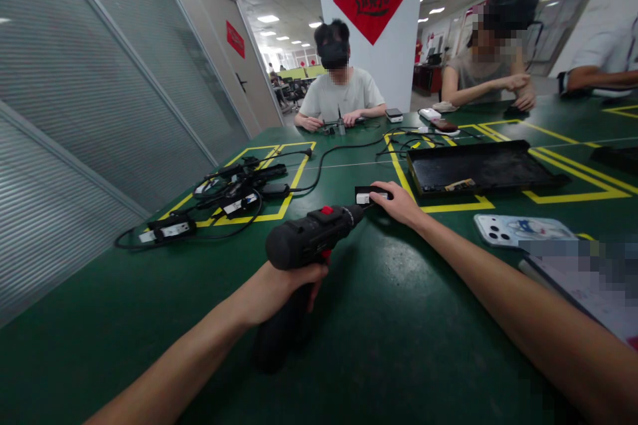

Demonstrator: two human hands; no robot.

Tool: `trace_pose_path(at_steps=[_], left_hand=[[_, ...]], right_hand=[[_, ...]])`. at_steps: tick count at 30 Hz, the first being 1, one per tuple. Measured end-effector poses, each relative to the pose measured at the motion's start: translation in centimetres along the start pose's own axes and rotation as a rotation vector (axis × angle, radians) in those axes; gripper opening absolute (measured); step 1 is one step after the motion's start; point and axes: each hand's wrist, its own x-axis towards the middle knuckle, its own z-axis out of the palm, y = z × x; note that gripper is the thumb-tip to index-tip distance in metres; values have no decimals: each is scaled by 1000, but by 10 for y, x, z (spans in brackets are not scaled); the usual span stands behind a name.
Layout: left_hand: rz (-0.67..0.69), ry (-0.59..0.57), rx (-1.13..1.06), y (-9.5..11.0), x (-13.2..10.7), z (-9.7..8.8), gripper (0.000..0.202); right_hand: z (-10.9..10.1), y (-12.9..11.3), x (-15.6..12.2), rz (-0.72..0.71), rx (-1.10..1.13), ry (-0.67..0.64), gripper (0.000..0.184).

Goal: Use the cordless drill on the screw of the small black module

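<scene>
My left hand (294,282) is wrapped round the grip of a black cordless drill (316,234) with red switches. The drill points away and to the right, its bit close to a small black box (359,191) with a white label. Whether the bit touches the box cannot be made out. My right hand (395,202) is closed over the right end of that box, holding it against the green table (399,319). Part of the box is hidden under the fingers.
Black power adapters with cables (239,189) lie tangled at the left. A shallow black tray (478,169) sits at the right, near a phone (523,230). A black cable (343,148) crosses the middle. Across the table sit a person (339,89) and other people.
</scene>
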Motion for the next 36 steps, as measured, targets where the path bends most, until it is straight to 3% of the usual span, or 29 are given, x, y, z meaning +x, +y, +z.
trace_pose_path(at_steps=[10,14,21,25,30,36], left_hand=[[-29,22,9,8,-5,4,32],[-42,-4,50,11,-7,7,19],[-10,-9,69,14,-9,7,18],[6,-19,43,13,-8,6,31],[3,-31,21,10,-6,3,20],[13,-19,2,8,-5,2,23]], right_hand=[[1,3,0,16,29,-2,43],[2,3,1,24,31,-7,42],[0,0,0,26,39,-6,40],[0,0,0,22,35,-2,40],[1,1,0,15,40,2,40],[0,2,0,14,43,-9,40]])
